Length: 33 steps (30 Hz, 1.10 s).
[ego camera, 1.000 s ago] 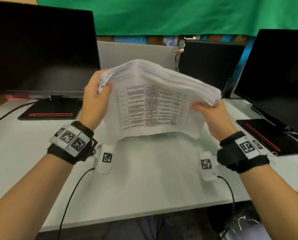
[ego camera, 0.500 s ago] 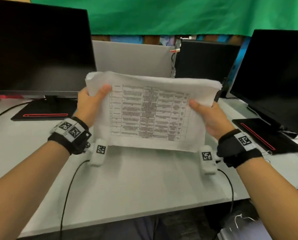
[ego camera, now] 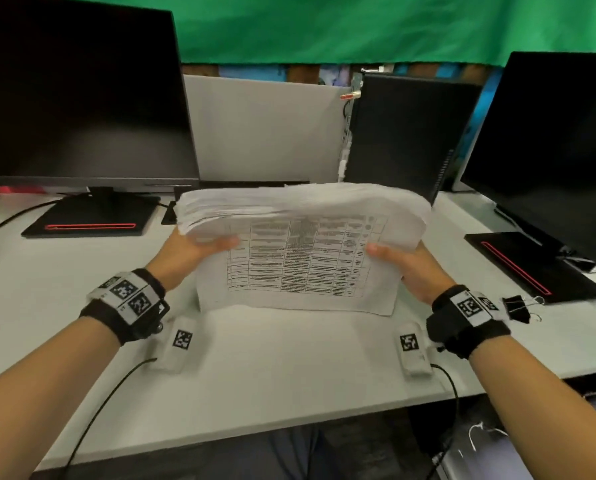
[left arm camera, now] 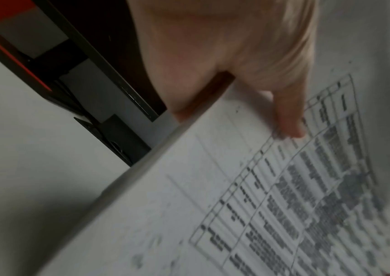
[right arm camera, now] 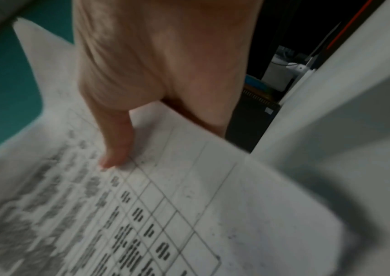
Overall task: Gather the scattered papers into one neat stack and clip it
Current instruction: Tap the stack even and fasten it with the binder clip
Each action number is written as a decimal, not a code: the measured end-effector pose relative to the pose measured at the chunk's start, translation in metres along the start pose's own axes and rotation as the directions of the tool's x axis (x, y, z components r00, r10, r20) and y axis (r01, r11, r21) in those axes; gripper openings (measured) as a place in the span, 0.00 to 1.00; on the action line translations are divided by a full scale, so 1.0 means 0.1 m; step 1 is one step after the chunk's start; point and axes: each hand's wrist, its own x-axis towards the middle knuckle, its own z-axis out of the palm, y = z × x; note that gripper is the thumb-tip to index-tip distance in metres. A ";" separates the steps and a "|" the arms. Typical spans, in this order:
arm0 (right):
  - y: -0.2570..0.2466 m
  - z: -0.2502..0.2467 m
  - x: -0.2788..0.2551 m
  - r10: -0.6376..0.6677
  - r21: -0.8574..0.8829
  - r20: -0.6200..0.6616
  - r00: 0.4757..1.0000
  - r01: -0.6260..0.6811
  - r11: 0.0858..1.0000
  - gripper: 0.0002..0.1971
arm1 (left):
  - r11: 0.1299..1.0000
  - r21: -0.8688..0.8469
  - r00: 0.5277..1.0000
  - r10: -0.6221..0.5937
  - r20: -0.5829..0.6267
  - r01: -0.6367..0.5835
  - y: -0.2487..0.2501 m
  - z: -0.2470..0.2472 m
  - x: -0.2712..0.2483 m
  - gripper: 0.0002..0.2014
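Note:
A thick stack of white papers (ego camera: 300,258) with a printed table on its front sheet stands tilted on its lower long edge on the grey desk (ego camera: 255,372). My left hand (ego camera: 192,252) grips its left side, thumb on the front sheet, fingers hidden behind. My right hand (ego camera: 404,263) grips the right side the same way. The wrist views show each thumb pressed on the paper stack (left arm camera: 272,205) (right arm camera: 165,214), by the left hand (left arm camera: 236,61) and the right hand (right arm camera: 156,61). A black binder clip (ego camera: 518,306) lies on the desk right of my right wrist.
A dark monitor (ego camera: 78,95) with a black base (ego camera: 88,220) stands at the back left. Another monitor (ego camera: 553,140) and its base (ego camera: 532,268) are at the right. A grey divider (ego camera: 265,129) and a black computer tower (ego camera: 404,133) stand behind the papers. Cables run from both wrists.
The stack has come down from mid-air until its lower edge rests on the desk, its top leaning away from me. Both hands came down with it, keeping their grips on the sides.

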 end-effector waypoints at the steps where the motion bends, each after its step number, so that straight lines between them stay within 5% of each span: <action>1: -0.07 0.02 0.03 -0.024 0.007 -0.040 0.999 0.024 1.000 0.21 | 1.000 -0.012 0.999 0.018 -0.027 -0.018 0.06 0.01 0.04 0.35; 4: -0.29 0.05 0.14 -0.044 0.066 -0.129 0.991 0.053 0.996 0.18 | 0.986 -0.157 0.994 -0.071 -0.088 0.057 0.32 0.04 0.21 0.16; 7: -0.38 -0.04 0.31 0.116 0.222 -0.139 0.984 -0.083 0.972 0.16 | 0.873 -0.315 0.928 -0.360 0.099 0.373 0.41 -0.10 0.29 0.18; 9: -0.31 -0.12 0.39 0.291 0.296 -0.137 0.947 -0.241 0.924 0.16 | 0.797 -0.373 0.880 -0.431 0.199 0.475 0.37 -0.18 0.22 0.20; 12: -0.13 -0.12 0.38 0.438 0.326 -0.129 0.890 -0.379 0.866 0.18 | 0.652 -0.582 0.871 -0.422 0.252 0.485 0.29 -0.10 0.07 0.22; 18: 0.07 0.07 0.26 0.457 0.411 -0.137 0.879 -0.369 0.833 0.16 | 0.422 -0.844 0.887 -0.445 0.126 0.332 0.20 0.09 0.01 0.34; 23: 0.27 0.11 0.15 0.436 0.441 -0.155 0.886 -0.333 0.833 0.18 | 0.610 -0.788 0.903 -0.382 -0.198 0.085 0.09 0.36 -0.02 0.21; 27: 0.34 0.18 0.07 0.378 0.406 -0.154 0.913 -0.290 0.866 0.14 | 0.718 -0.690 0.793 -0.473 -0.384 0.094 0.01 0.41 0.07 0.28; 30: 0.41 0.17 0.03 0.365 0.320 -0.126 0.922 -0.311 0.895 0.19 | 0.794 -0.601 0.758 -0.448 -0.474 0.093 -0.13 0.39 0.13 0.31; 33: 0.36 0.04 0.01 0.411 0.023 -0.086 0.908 -0.411 0.911 0.23 | 0.910 -0.363 0.754 -0.379 -0.536 0.200 -0.36 0.31 0.18 0.26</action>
